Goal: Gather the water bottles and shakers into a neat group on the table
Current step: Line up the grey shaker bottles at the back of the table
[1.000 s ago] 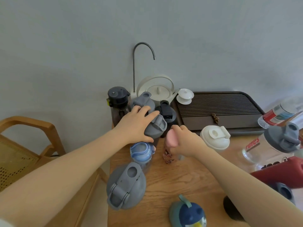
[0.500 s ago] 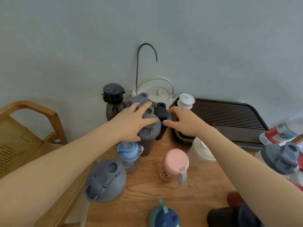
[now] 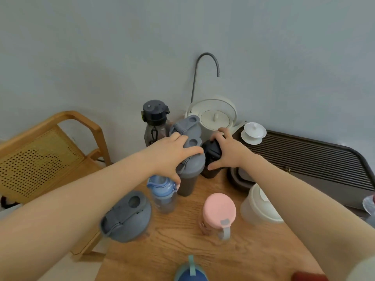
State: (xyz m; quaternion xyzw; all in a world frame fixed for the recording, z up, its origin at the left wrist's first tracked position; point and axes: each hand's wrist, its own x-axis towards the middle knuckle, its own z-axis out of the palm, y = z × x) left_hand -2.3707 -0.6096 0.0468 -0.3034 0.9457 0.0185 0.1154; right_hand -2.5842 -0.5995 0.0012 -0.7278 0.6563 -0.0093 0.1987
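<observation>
My left hand [image 3: 172, 153] grips the lid of a dark grey shaker [image 3: 189, 175] near the table's far left corner. My right hand [image 3: 228, 151] is closed over the top of a black bottle [image 3: 211, 159] just right of it. Behind them stand another grey-lidded shaker [image 3: 188, 125] and a smoky bottle with a black cap [image 3: 154, 120]. Closer to me stand a blue-lidded bottle [image 3: 162, 191], a large grey-lidded shaker [image 3: 126, 217], a pink-lidded bottle [image 3: 219, 211], a white-lidded shaker [image 3: 258, 207] and a teal and navy bottle [image 3: 190, 272] at the bottom edge.
A white kettle [image 3: 215, 116] under a curved metal spout [image 3: 207, 63] stands by the wall. A dark slatted tea tray [image 3: 304, 159] with a white lidded cup [image 3: 253, 132] fills the right. A wooden chair [image 3: 46, 151] stands left of the wooden table [image 3: 182, 246].
My right hand let go of the pink-lidded bottle, reached to the back and closed on the black bottle. My left hand stays on the grey shaker. The view has shifted left and closer.
</observation>
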